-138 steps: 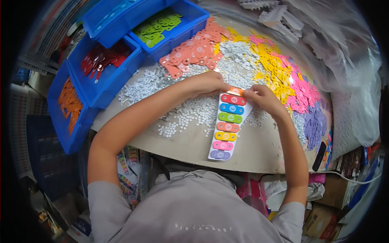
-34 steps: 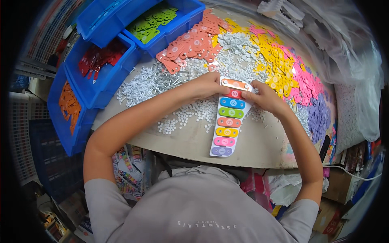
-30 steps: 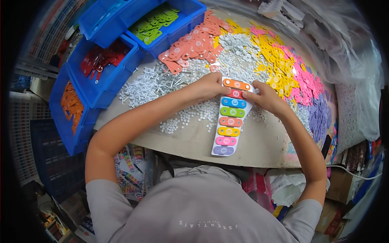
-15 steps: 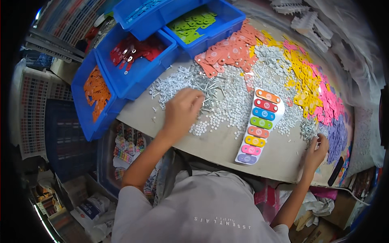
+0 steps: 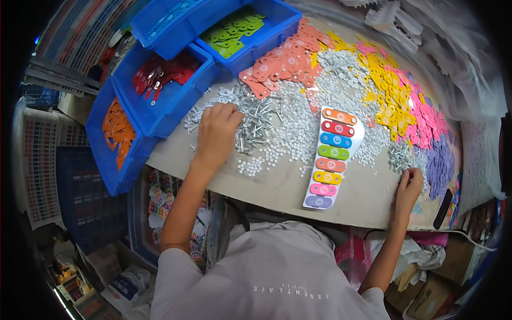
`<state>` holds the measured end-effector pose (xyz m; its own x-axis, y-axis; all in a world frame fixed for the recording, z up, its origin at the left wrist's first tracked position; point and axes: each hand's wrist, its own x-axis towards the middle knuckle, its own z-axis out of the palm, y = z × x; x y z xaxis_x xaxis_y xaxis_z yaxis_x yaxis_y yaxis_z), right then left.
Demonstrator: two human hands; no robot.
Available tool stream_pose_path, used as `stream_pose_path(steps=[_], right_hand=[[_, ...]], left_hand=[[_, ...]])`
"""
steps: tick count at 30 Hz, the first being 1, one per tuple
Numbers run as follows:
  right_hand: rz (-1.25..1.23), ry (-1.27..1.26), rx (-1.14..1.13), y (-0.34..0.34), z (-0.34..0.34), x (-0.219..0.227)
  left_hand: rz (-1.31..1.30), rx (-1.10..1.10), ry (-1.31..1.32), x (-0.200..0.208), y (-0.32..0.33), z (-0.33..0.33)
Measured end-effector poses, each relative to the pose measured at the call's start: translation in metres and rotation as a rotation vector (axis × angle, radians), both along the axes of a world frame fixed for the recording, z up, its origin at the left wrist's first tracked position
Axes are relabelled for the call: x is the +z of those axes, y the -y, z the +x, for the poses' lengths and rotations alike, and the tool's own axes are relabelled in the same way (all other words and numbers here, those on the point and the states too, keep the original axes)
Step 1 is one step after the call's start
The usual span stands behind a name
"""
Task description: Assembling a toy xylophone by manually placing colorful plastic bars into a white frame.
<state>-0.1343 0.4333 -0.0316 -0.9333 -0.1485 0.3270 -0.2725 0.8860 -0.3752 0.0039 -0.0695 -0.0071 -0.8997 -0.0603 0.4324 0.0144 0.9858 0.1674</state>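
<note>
My left hand (image 5: pixel 217 133) is at the edge of a pile of white pegs (image 5: pixel 226 96), its fingers curled down and their tips hidden. Beside it lie silver metal pins (image 5: pixel 258 124). My right hand (image 5: pixel 408 191) is just below a small heap of metal pins (image 5: pixel 401 154), thumb and fingers pinched together; anything between them is too small to make out. Between my hands a white card (image 5: pixel 356 140) lies on the table. It carries a column of coloured strips, from an orange strip (image 5: pixel 340 117) at the top to a purple strip (image 5: pixel 319 201) at the bottom.
Blue bins (image 5: pixel 176 114) at the left hold orange, red, green and blue pieces. Small white caps (image 5: pixel 293 114) spread across the table (image 5: pixel 256 192). Coral (image 5: pixel 280 64), yellow (image 5: pixel 394 122), pink (image 5: pixel 426 125) and purple pieces (image 5: pixel 440 168) lie piled behind. A dark phone-like slab (image 5: pixel 442 209) lies at the right edge.
My left hand has moved left, off the metal pins to the white pegs. My right hand has drawn slightly down from the small pin heap. The whole view has shifted a little.
</note>
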Motion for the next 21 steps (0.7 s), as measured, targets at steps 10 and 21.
stream_pose_path(steps=[10,21], right_hand=[[-0.318,-0.098,-0.125,0.027,0.013,0.026],[-0.532,0.122,0.320,0.163,0.017,0.048]], left_hand=[[0.857,0.236,0.010,0.034,-0.028,0.010],[1.369,-0.116,0.352,0.018,-0.096,-0.050]])
